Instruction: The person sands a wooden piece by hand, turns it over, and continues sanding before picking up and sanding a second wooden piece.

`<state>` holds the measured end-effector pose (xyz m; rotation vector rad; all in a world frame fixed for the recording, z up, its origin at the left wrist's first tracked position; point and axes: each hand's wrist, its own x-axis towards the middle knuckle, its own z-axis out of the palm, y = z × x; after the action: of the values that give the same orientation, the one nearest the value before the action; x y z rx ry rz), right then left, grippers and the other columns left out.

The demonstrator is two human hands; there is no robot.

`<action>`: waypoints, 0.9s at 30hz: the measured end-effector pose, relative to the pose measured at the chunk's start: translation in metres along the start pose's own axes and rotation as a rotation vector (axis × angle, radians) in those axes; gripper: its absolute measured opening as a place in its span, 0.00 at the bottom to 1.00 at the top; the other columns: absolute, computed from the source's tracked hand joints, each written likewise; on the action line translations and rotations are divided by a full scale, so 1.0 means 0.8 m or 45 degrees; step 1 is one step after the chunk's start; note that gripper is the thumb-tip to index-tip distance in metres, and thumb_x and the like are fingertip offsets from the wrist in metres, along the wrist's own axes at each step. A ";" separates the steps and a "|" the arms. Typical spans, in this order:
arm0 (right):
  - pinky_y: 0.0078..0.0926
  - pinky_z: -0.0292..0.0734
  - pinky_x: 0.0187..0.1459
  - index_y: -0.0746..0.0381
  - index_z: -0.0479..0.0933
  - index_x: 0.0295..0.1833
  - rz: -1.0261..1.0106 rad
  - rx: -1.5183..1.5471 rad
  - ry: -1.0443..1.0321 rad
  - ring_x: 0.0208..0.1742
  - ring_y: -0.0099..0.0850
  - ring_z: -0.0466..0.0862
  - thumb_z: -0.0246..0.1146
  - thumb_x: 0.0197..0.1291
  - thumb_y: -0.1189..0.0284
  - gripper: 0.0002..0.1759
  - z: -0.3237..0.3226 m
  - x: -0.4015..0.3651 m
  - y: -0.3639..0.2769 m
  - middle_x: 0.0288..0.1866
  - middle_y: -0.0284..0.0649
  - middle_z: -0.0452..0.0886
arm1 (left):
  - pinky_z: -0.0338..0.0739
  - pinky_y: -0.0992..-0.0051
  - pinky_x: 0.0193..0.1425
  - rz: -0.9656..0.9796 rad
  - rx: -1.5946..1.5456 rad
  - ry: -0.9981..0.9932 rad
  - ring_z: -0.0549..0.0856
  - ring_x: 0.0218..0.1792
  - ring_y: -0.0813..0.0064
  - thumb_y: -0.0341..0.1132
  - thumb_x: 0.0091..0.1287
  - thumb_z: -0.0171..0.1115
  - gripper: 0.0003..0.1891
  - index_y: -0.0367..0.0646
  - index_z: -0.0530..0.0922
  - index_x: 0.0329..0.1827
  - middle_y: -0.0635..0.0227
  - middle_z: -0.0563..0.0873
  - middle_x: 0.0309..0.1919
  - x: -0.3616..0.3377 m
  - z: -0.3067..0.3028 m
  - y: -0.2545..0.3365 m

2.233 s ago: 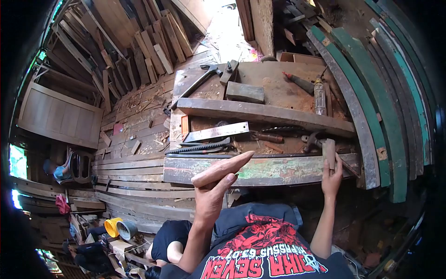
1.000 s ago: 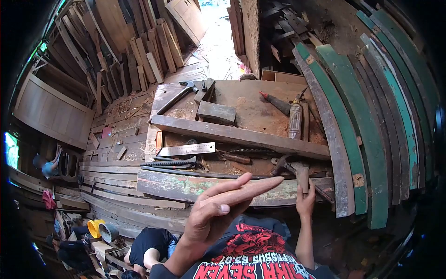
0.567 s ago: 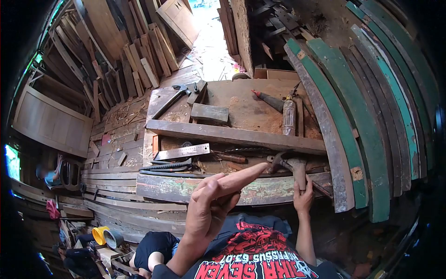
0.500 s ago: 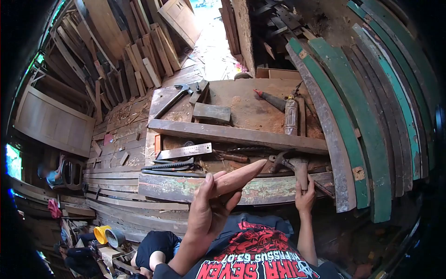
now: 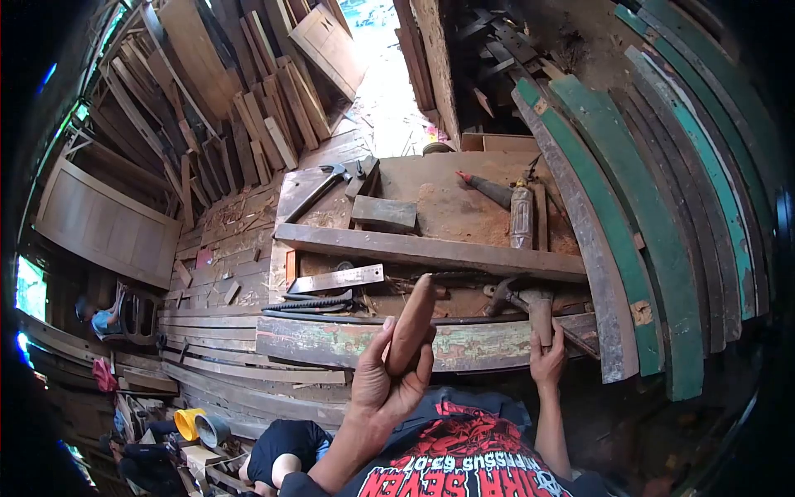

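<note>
My left hand [image 5: 389,377] grips a tapered wooden piece [image 5: 411,325], its narrow end tilted up over the bench edge. At the right, my right hand [image 5: 546,358] is wrapped round the handle of a hammer [image 5: 540,319], whose dark metal head lies over the bench trough. A metal ruler [image 5: 339,278] and dark rods [image 5: 310,303] lie in the trough, left of the wooden piece. Beyond a long wooden beam [image 5: 431,250] are a claw hammer [image 5: 319,192], a wooden block [image 5: 384,214] and a clear bottle [image 5: 521,217].
Long green-painted boards [image 5: 638,215] curve along the right. Planks [image 5: 199,66] lean at the upper left, above a panelled door [image 5: 108,219]. Another person [image 5: 286,451] is low at the left, near a yellow bucket [image 5: 187,423] and a grey bucket [image 5: 212,430].
The wooden piece in my left hand has turned from slanting right to nearly upright. My right hand still holds the hammer. The view has shifted slightly.
</note>
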<state>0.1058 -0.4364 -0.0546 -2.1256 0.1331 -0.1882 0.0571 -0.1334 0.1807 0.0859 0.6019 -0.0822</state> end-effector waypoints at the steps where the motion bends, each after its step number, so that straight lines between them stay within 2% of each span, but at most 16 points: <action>1: 0.45 0.82 0.61 0.70 0.74 0.73 -0.003 0.016 -0.001 0.67 0.57 0.85 0.69 0.75 0.56 0.34 -0.001 -0.001 -0.002 0.64 0.62 0.85 | 0.94 0.69 0.57 -0.052 -0.070 -0.052 0.93 0.52 0.65 0.43 0.80 0.67 0.17 0.38 0.81 0.59 0.58 0.90 0.51 -0.001 -0.002 0.001; 4: 0.47 0.83 0.61 0.69 0.74 0.73 -0.054 -0.061 0.003 0.66 0.59 0.86 0.69 0.74 0.55 0.34 -0.001 0.000 0.005 0.64 0.63 0.85 | 0.94 0.73 0.50 -0.108 -0.122 -0.126 0.93 0.45 0.69 0.48 0.81 0.66 0.19 0.39 0.81 0.57 0.63 0.90 0.47 0.003 -0.005 -0.003; 5: 0.47 0.83 0.60 0.68 0.74 0.73 -0.076 -0.111 0.006 0.65 0.60 0.86 0.69 0.74 0.55 0.34 0.000 0.000 0.009 0.63 0.63 0.85 | 0.88 0.77 0.41 -0.023 0.023 0.072 0.89 0.33 0.77 0.54 0.82 0.62 0.23 0.41 0.81 0.58 0.68 0.88 0.41 0.002 0.001 -0.008; 8: 0.49 0.83 0.60 0.67 0.74 0.73 -0.073 -0.072 0.060 0.63 0.61 0.87 0.69 0.74 0.54 0.33 0.001 -0.002 0.000 0.60 0.62 0.87 | 0.77 0.78 0.35 -0.004 0.351 -0.061 0.81 0.26 0.83 0.59 0.84 0.56 0.26 0.42 0.79 0.60 0.70 0.86 0.38 -0.005 0.007 -0.010; 9: 0.50 0.83 0.59 0.67 0.74 0.73 -0.057 -0.055 0.051 0.63 0.61 0.87 0.69 0.74 0.54 0.34 0.000 -0.004 -0.003 0.61 0.61 0.87 | 0.69 0.77 0.33 0.053 0.436 0.008 0.73 0.23 0.85 0.60 0.86 0.52 0.27 0.43 0.77 0.64 0.72 0.84 0.36 -0.010 0.023 -0.018; 12: 0.51 0.82 0.59 0.66 0.74 0.74 -0.027 -0.064 0.024 0.63 0.62 0.86 0.68 0.74 0.52 0.35 -0.001 -0.002 -0.004 0.61 0.61 0.86 | 0.66 0.78 0.30 0.177 0.642 -0.017 0.69 0.21 0.85 0.56 0.88 0.47 0.24 0.46 0.73 0.70 0.74 0.77 0.30 -0.010 0.032 -0.028; 15: 0.51 0.81 0.60 0.65 0.74 0.74 -0.040 -0.132 0.019 0.64 0.63 0.85 0.68 0.74 0.50 0.36 0.000 -0.004 0.010 0.64 0.62 0.85 | 0.66 0.76 0.31 0.389 0.989 -0.140 0.69 0.24 0.81 0.57 0.88 0.46 0.25 0.45 0.72 0.67 0.72 0.73 0.28 -0.010 0.024 -0.035; 18: 0.52 0.80 0.62 0.65 0.74 0.74 -0.082 -0.078 0.057 0.65 0.63 0.84 0.68 0.74 0.49 0.37 0.005 -0.003 0.020 0.65 0.62 0.84 | 0.65 0.75 0.32 0.426 1.165 -0.326 0.70 0.26 0.77 0.59 0.86 0.46 0.26 0.43 0.72 0.62 0.69 0.73 0.28 -0.013 0.020 -0.034; 20: 0.52 0.79 0.63 0.66 0.74 0.74 -0.071 -0.047 0.061 0.66 0.64 0.84 0.68 0.74 0.49 0.37 0.009 -0.005 0.026 0.64 0.62 0.84 | 0.65 0.74 0.30 0.382 1.218 -0.393 0.69 0.25 0.76 0.62 0.85 0.45 0.28 0.42 0.72 0.58 0.67 0.73 0.28 -0.012 0.024 -0.032; 21: 0.49 0.80 0.62 0.69 0.74 0.72 -0.101 -0.071 0.069 0.65 0.61 0.85 0.69 0.74 0.54 0.35 0.007 -0.005 0.023 0.63 0.63 0.85 | 0.64 0.74 0.30 0.344 1.216 -0.429 0.69 0.24 0.76 0.62 0.85 0.45 0.28 0.41 0.72 0.58 0.66 0.73 0.28 -0.012 0.027 -0.030; 23: 0.51 0.80 0.62 0.68 0.74 0.73 -0.099 -0.067 0.056 0.66 0.63 0.84 0.68 0.74 0.52 0.35 0.007 -0.005 0.021 0.64 0.63 0.84 | 0.64 0.75 0.28 0.306 1.219 -0.503 0.69 0.23 0.77 0.62 0.86 0.43 0.29 0.40 0.74 0.55 0.66 0.73 0.26 -0.009 0.034 -0.028; 27: 0.52 0.80 0.62 0.67 0.74 0.73 -0.138 -0.055 0.085 0.65 0.64 0.84 0.68 0.75 0.52 0.34 0.007 -0.004 0.014 0.63 0.63 0.84 | 0.74 0.72 0.31 0.244 1.168 -0.541 0.76 0.25 0.73 0.58 0.87 0.44 0.27 0.39 0.70 0.61 0.61 0.77 0.35 -0.015 0.072 -0.030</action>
<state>0.1032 -0.4369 -0.0671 -2.1716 0.0611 -0.3228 0.0768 -0.1624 0.2335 0.9895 0.0887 -0.1808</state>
